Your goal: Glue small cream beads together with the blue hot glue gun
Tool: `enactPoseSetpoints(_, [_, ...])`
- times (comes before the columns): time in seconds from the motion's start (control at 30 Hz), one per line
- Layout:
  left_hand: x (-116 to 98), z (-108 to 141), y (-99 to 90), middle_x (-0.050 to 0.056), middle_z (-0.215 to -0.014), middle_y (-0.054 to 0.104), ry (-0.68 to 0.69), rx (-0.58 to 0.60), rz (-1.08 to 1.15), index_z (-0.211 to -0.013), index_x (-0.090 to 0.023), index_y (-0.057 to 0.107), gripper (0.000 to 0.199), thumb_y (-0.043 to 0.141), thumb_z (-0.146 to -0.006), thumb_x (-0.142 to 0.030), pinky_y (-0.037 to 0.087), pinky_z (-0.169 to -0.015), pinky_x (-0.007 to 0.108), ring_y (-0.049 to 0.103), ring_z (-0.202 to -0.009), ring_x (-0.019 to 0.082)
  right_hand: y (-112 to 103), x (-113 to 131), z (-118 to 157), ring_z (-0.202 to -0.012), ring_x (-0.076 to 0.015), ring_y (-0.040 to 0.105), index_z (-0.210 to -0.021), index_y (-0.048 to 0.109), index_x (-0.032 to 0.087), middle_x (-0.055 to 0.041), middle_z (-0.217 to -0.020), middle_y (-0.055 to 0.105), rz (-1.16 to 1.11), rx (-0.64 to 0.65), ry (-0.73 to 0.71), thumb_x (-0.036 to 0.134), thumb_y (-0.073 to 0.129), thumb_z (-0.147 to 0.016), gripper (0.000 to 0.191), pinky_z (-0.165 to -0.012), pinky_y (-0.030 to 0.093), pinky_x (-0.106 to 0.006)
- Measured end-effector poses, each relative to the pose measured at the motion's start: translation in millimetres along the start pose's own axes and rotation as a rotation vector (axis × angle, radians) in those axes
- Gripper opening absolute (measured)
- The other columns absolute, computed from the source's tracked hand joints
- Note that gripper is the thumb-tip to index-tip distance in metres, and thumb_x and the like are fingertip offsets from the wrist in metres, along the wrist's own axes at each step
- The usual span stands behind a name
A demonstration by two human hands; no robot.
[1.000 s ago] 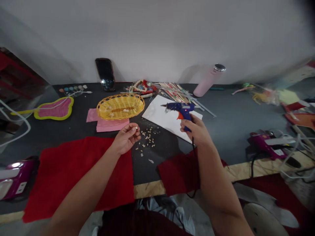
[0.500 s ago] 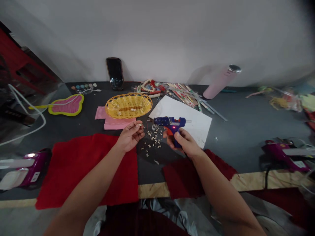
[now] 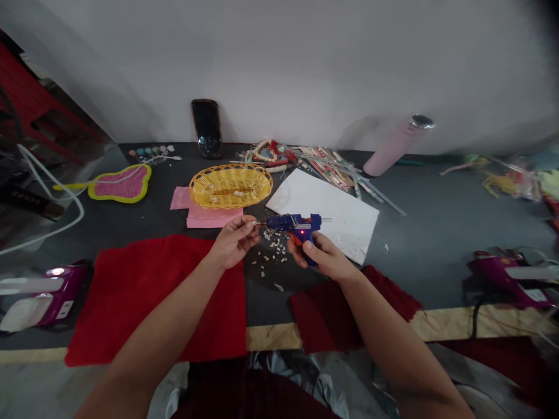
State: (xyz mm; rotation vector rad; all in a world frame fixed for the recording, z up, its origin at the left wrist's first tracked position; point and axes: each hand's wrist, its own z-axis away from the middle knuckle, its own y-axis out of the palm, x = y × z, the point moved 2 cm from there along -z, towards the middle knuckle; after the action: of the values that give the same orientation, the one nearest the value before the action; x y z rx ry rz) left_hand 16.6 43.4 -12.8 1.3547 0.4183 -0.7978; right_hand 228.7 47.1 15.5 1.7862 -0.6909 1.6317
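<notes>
Blue glue gun (image 3: 283,222), gripped by its handle in our right hand (image 3: 324,254), with its nozzle (image 3: 262,222) directed toward our left hand (image 3: 234,241). Between thumb and fingertips of that left hand we pinch a small pale piece (image 3: 254,222), just at the nozzle tip; contact cannot be told. Near the gun, we see pale bits (image 3: 272,254) scattered on the table (image 3: 428,233).

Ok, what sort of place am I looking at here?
Probably a craft workspace, judging by what's out: the right hand holds a glue gun, small pale pieces lie scattered on the dark table, and a bright red cloth is spread to their left.
</notes>
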Motion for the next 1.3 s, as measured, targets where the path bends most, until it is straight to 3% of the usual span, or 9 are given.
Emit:
enactPoseSetpoints(0.4, [0.5,-1.2,-1.3,0.0,-0.068,0.057,0.009,0.01,-0.015,-0.082,-0.015,0.063,0.011,0.068,-0.073,-0.017,0.048,-0.061,0.02,0.052,-0.062,0.007,-2.1,-2.6,0.2,-0.055,-0.0094,0.04,-0.088,0.052,0.016,0.0018,-0.064,0.047,0.086,0.028,0.013,0.054,0.042,-0.088,0.04,-0.054,0.032,-0.025])
enactPoseSetpoints(1.3, [0.7,-0.6,-0.9,-0.001,-0.068,0.054,-0.005,0.003,-0.014,-0.082,-0.016,0.061,0.011,0.068,-0.074,-0.018,0.049,-0.062,0.021,0.051,-0.064,0.007,-2.2,-2.3,-0.3,-0.054,-0.0096,0.039,-0.086,0.052,0.016,0.0019,-0.062,0.046,0.09,0.041,0.004,0.054,0.041,-0.089,0.04,-0.054,0.03,-0.026])
